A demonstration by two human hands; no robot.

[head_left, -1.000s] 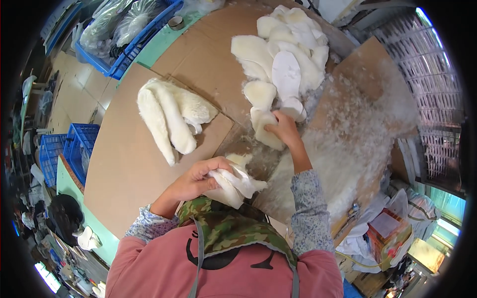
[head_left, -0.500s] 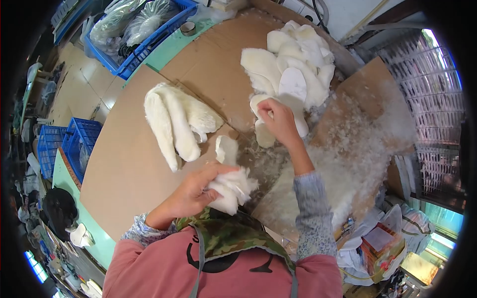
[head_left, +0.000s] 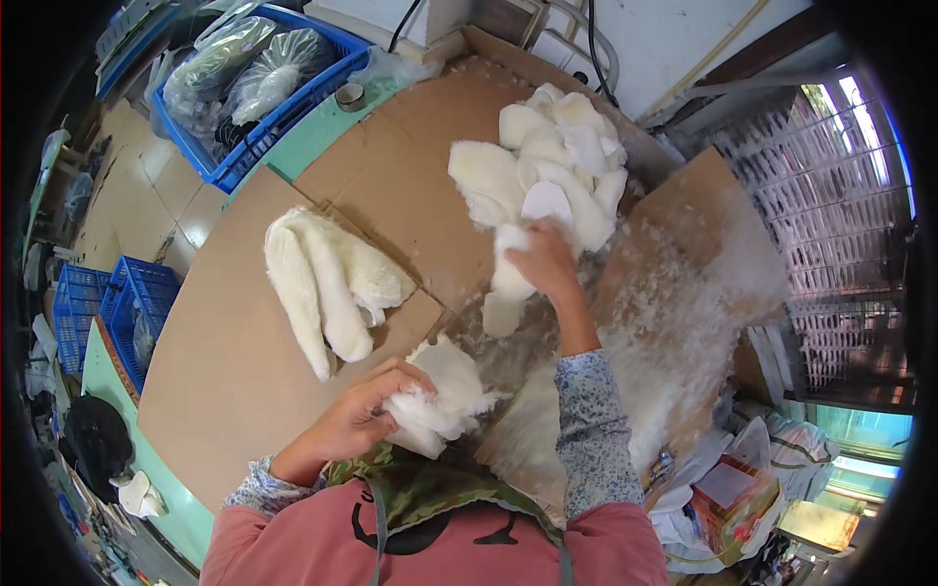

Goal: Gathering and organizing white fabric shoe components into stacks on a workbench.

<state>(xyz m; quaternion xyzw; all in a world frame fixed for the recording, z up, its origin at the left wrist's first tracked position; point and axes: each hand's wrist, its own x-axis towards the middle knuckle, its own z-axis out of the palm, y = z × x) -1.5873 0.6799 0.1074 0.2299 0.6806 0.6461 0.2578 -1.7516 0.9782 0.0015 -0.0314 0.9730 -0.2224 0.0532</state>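
Several fleece pieces (head_left: 426, 422) stay clamped in left fingers (head_left: 393, 378); right fingers (head_left: 531, 258), grip unclear, hide more white insole (head_left: 547, 201) now.

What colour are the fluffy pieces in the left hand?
White: the fluffy pieces in the left hand, best seen in the head view.

Diffuse light casts soft shadows on the table (head_left: 313, 137), with glare at the window (head_left: 840, 244) beyond its right edge, the right hand (head_left: 547, 262) slightly blurred, margins bowed.

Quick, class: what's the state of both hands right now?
Left hand: closed, holding white fleecy pieces.
Right hand: at the cream pile; grip cannot be told.
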